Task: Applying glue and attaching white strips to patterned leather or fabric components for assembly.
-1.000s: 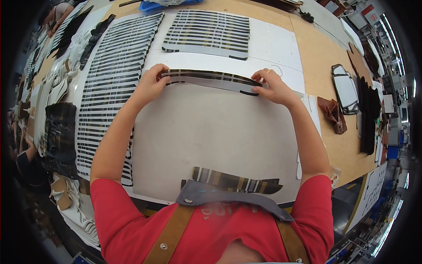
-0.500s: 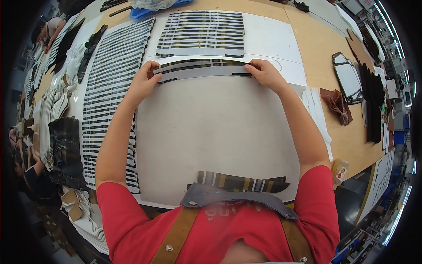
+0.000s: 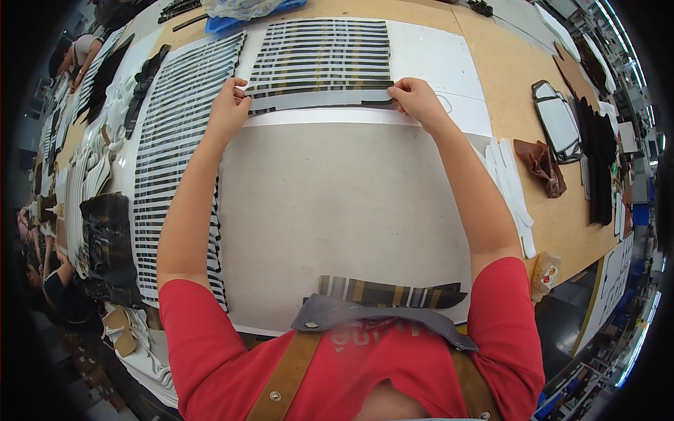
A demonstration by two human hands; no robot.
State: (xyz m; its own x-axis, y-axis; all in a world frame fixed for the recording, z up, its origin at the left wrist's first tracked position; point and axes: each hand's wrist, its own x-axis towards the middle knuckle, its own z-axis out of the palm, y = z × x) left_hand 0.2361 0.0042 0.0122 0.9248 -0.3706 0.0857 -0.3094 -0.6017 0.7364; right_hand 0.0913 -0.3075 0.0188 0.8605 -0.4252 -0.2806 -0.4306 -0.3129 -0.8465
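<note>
A long strip, dark plaid fabric along one edge and pale grey along the other, stretches between my hands. My left hand pinches its left end, while the fingers of my right hand grip its right end. The strip lies at the near edge of a panel of overlapping plaid-and-white strips; whether it touches the panel I cannot tell. A grey-beige work mat spreads between my forearms. Close to my body, more plaid fabric pieces rest on the mat, partly covered by my apron's top edge.
Further striped strips run in a long column at left. White strips, a crumpled brown piece and a clear-windowed pouch lie at right. A blue tray sits at the far edge. Other people work at far left.
Both hands have moved away from me with the strip, up to the near edge of the striped panel. The strip now looks flatter and straighter.
</note>
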